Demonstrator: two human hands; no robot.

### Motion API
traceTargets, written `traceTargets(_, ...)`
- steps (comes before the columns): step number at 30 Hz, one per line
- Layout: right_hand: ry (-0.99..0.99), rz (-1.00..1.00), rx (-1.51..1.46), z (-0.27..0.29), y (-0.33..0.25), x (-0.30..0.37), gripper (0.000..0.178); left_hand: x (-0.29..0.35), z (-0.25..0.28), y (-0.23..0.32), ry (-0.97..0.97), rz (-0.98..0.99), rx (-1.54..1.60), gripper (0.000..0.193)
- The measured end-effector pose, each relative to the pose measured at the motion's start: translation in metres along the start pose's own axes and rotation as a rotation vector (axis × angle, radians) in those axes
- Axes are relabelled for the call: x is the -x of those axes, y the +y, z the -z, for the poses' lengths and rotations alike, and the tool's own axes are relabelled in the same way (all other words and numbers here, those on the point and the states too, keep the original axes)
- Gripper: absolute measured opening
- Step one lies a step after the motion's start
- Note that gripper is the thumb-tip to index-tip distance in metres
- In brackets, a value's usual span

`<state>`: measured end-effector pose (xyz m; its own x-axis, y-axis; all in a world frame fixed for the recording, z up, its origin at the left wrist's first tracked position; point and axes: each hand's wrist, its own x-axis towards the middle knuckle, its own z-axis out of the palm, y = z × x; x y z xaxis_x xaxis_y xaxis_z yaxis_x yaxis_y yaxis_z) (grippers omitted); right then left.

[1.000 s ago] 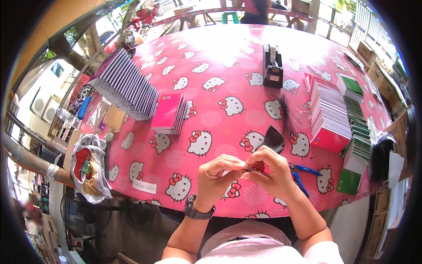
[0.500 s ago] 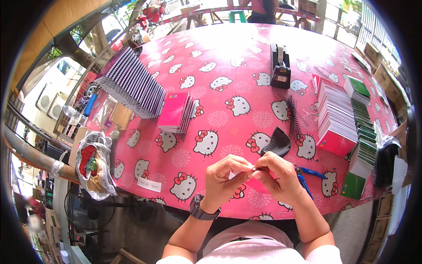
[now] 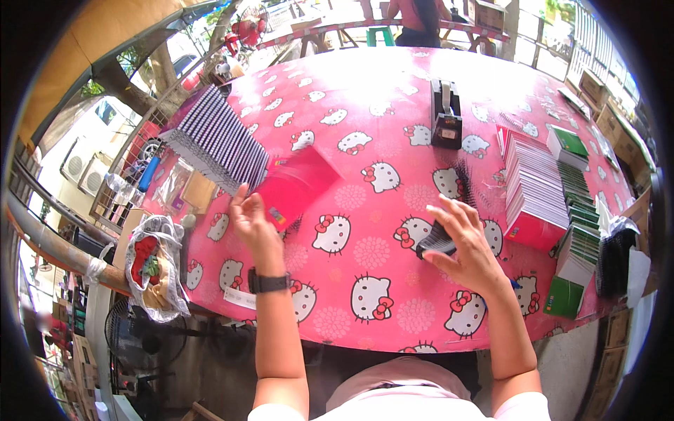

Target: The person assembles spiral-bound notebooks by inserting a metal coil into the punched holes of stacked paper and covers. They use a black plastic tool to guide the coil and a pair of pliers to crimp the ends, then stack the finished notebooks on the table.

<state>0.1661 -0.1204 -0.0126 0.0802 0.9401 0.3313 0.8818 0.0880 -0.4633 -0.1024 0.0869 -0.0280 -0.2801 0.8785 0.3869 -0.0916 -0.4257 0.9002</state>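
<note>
A pink notebook (image 3: 300, 184), blurred and tilted, lies or hovers over the small pink stack at the left of the table. My left hand (image 3: 254, 216), a dark watch on its wrist, is beside the notebook's left edge. Its fingers look apart, with the thumb next to the cover; any contact is unclear. My right hand (image 3: 465, 245) spreads its fingers over a black, curved, finely ridged object (image 3: 437, 240), which it partly hides. I cannot tell if they touch. Just beyond are black spiral binding coils (image 3: 469, 186).
Tall spiral-bound notebook stack (image 3: 221, 140) at left; pink notebooks (image 3: 533, 189) and green ones (image 3: 565, 295) at right. A black tape dispenser (image 3: 446, 116) stands toward the back. A plastic bag (image 3: 153, 270) hangs at the left edge. A person (image 3: 419, 24) sits beyond the table.
My hands have separated from near the front edge. The left moved left to the notebook stack, where a pink cover now lies askew; the right moved up over the black curved object, fingers spreading.
</note>
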Motion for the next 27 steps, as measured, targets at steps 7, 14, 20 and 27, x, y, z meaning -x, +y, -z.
traceTargets(7,-0.149,-0.143,0.228,-0.043,0.024,0.009,0.056,-0.039,0.048,-0.081,0.065,-0.061,-0.543,0.029)
traceTargets(14,-0.038,-0.042,-0.011,-0.04,0.018,0.006,0.053,-0.046,0.043,-0.076,0.065,-0.292,-0.889,0.046)
traceTargets(20,0.326,-0.151,0.142,0.044,0.044,0.032,0.039,-0.019,0.011,-0.036,-0.515,-0.591,-1.101,0.052)
traceTargets(27,0.388,-0.276,0.289,0.073,0.121,0.062,0.032,-0.036,-0.002,-0.055,-0.572,-0.478,-1.33,0.051)
